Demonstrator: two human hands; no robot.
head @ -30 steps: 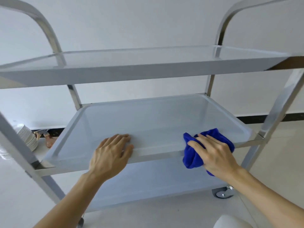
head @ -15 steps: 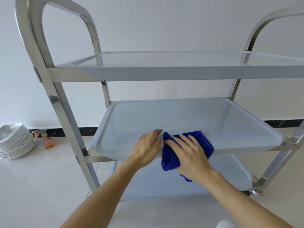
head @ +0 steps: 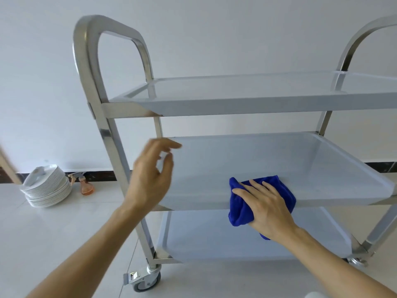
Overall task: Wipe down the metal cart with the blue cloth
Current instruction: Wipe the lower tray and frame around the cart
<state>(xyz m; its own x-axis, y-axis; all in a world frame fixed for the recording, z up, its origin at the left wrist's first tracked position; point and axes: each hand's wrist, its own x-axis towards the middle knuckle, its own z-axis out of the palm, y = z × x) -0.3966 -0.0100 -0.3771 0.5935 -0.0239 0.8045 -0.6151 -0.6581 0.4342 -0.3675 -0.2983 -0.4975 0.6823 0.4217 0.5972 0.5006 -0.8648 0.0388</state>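
Observation:
A three-shelf metal cart (head: 105, 130) on wheels stands in front of me, against a white wall. My right hand (head: 268, 209) presses a bunched blue cloth (head: 238, 209) onto the front rim of the middle shelf (head: 279, 160). The cloth hangs over that rim. My left hand (head: 150, 177) is lifted in the air near the shelf's left end, fingers loosely apart, holding nothing and touching nothing.
A stack of white plates (head: 48, 188) and an orange spray bottle (head: 86, 186) sit on the tiled floor left of the cart, by the wall. A locking caster (head: 146, 278) is at the cart's front left corner.
My left hand has let go of the middle shelf's front rim and risen to the left. The right hand keeps the cloth on the rim. My view has shifted left.

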